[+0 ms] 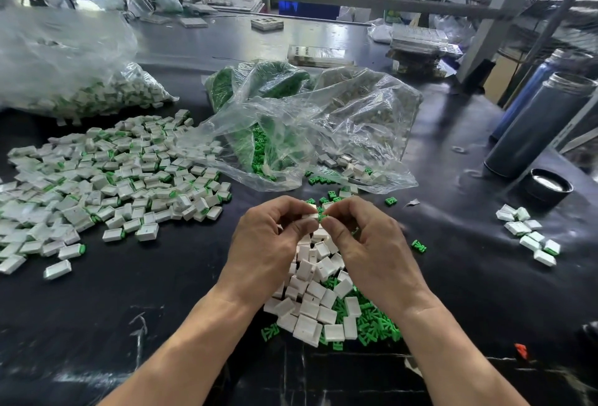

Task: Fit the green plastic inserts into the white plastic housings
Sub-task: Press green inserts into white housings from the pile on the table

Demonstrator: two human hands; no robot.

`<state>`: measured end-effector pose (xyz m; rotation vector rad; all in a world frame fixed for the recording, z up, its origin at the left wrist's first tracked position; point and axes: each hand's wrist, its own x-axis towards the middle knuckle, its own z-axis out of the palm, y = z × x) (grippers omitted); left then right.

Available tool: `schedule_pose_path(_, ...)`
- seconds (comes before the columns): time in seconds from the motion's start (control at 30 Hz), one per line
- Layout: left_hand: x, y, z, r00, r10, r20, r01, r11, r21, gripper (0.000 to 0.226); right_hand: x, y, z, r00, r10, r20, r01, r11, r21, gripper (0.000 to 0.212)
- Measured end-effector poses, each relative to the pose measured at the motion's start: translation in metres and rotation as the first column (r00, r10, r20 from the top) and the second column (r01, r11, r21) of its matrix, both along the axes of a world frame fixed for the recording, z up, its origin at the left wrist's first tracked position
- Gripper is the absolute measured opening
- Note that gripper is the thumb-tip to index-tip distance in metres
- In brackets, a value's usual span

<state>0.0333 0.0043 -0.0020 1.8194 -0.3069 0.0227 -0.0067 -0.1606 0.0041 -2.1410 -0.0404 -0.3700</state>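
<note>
Over the middle of the black table my left hand [270, 245] pinches a white housing [310, 215] between thumb and fingers. My right hand [365, 244] pinches a small green insert [322, 217] that touches the housing's end. Below my hands lies a pile of loose white housings [315, 295] mixed with green inserts [372, 324]. A wide spread of housings with green ends showing [106, 179] covers the table to the left.
An open clear bag [304, 134] holding green inserts and housings lies behind my hands. Another full bag [64, 66] sits at the far left. A dark flask [543, 124] and its lid [548, 185] stand right. A small cluster of housings [530, 234] lies near them.
</note>
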Motion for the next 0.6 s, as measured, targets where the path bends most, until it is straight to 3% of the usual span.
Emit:
schedule_pose_path(0.33,0.003,0.002,0.002,0.999,-0.018,-0.043,0.011,0.989,-0.144,0.012,0.002,0.012,-0.004,1.0,-0.011,0.026,0.008,0.993,0.116,0.013)
schedule_pose_path(0.6,0.002,0.0,0.002,0.998,-0.029,-0.051,0.02,0.985,-0.173,0.02,0.0,0.012,-0.004,1.0,0.002,0.008,-0.004,0.981,0.195,0.015)
